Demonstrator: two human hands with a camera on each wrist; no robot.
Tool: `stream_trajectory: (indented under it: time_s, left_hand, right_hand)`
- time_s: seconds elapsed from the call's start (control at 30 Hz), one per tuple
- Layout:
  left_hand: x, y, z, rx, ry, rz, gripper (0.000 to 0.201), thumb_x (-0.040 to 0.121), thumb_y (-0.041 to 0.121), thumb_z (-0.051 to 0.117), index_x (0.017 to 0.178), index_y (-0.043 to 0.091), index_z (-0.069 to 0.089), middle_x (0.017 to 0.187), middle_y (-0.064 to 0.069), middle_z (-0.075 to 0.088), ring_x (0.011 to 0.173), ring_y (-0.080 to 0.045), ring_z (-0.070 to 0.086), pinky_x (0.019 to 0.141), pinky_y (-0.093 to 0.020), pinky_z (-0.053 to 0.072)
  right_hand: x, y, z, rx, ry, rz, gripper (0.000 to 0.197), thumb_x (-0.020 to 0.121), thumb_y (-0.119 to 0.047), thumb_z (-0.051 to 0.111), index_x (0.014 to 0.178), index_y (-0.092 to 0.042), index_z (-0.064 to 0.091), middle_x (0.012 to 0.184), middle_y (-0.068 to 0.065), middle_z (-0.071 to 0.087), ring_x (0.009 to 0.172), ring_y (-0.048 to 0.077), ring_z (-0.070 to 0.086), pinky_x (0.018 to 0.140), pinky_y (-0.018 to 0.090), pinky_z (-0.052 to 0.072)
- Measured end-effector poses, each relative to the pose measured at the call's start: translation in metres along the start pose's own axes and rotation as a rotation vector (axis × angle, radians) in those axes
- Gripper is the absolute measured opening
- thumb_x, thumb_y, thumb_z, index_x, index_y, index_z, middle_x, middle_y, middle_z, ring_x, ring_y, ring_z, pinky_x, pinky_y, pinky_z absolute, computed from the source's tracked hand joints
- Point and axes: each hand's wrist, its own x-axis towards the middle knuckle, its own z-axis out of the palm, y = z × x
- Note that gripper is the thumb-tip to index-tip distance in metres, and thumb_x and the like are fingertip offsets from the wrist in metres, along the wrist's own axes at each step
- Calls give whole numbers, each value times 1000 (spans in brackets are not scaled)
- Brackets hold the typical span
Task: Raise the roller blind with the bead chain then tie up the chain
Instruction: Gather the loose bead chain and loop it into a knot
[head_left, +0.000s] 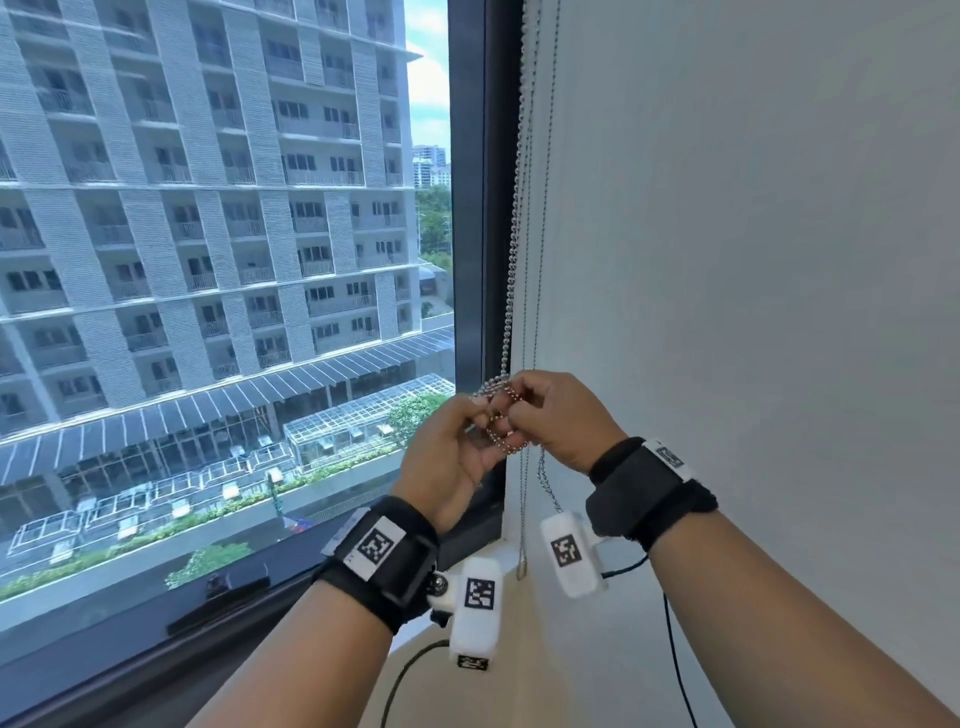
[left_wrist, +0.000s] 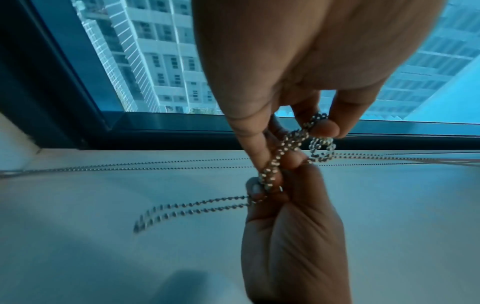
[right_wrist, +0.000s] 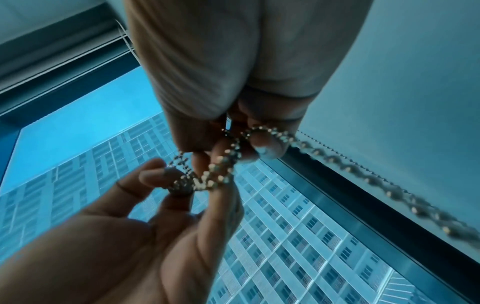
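Both hands, left hand (head_left: 457, 441) and right hand (head_left: 558, 421), pinch the bead chain (head_left: 511, 270) beside the window frame (head_left: 467, 208), holding loops open for knotting.

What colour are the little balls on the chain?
Shiny silver. The bead chain shows best in the left wrist view.

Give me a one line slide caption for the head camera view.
Left hand and right hand pinch a looped bead chain beside the window frame, tying it up.
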Motion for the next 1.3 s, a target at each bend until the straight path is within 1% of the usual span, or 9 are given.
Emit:
stream_trajectory:
  time_s: [0.17,0.27,0.37,0.47,0.6,0.77,0.9,1.1,1.3]
  left_hand:
    - [5,9,2,254,84,87,30,99,20,53,70,17,59,70,7,63,76,-11,57,87,-36,43]
    - [12,19,0,111,49,103,32,104,25,48,74,15,55,71,0,56,74,-15,54,86,-35,47]
    - [15,26,1,-87,19,37,30,105,31,45,81,13,52,61,2,38,52,-11,42,59,-26,52]
    - [17,31,0,-187,10,-26,28,104,34,46,90,13,56,61,5,30,42,-4,26,33,-16,26]
    - [14,38,-4,-145,-18,-66,29,101,33,49,113,11,62,61,6,34,40,-3,23,33,-14,14]
    - [15,50,-21,162,-30,-270,27,102,30,48,101,10,67,58,6,31,37,-3,20,30,-14,11]
    - [15,49,-36,340,28,-421,24,101,28,51,98,10,66,58,5,33,37,-4,20,29,-13,15]
    - [11,30,-42,595,158,-351,23,102,23,48,91,9,62,57,4,37,42,-8,27,33,-17,20]
    - [7,9,-45,738,120,-370,25,103,16,48,94,1,66,68,-7,60,61,-20,62,59,-30,53]
  right_hand:
    - [6,21,-1,-247,108,4,14,89,-14,57,77,-8,62,69,10,67,62,24,65,64,43,56]
    - [8,26,-4,-176,128,68,14,92,-14,56,81,-6,62,65,10,67,55,18,62,62,41,57]
    - [13,24,-3,-143,108,75,12,90,-9,54,83,-11,63,65,5,64,54,18,62,60,39,57]
    - [17,21,-1,-114,85,90,17,94,-9,50,84,-17,61,71,4,63,56,16,64,58,36,58]
    - [17,20,4,-71,42,106,18,100,-11,47,91,-18,60,80,6,62,61,19,65,57,33,59]
    - [19,24,6,-25,36,177,19,102,-8,40,102,-11,59,78,8,62,61,22,61,58,34,57]
    - [21,23,5,54,33,199,21,103,-8,39,97,-15,58,80,10,62,61,23,61,62,38,57]
    - [24,21,14,304,-11,264,29,102,-1,36,114,-9,61,90,13,64,73,23,64,68,32,58]
    - [29,15,12,468,-23,254,25,88,-7,49,107,-7,65,97,10,69,94,24,65,86,37,50]
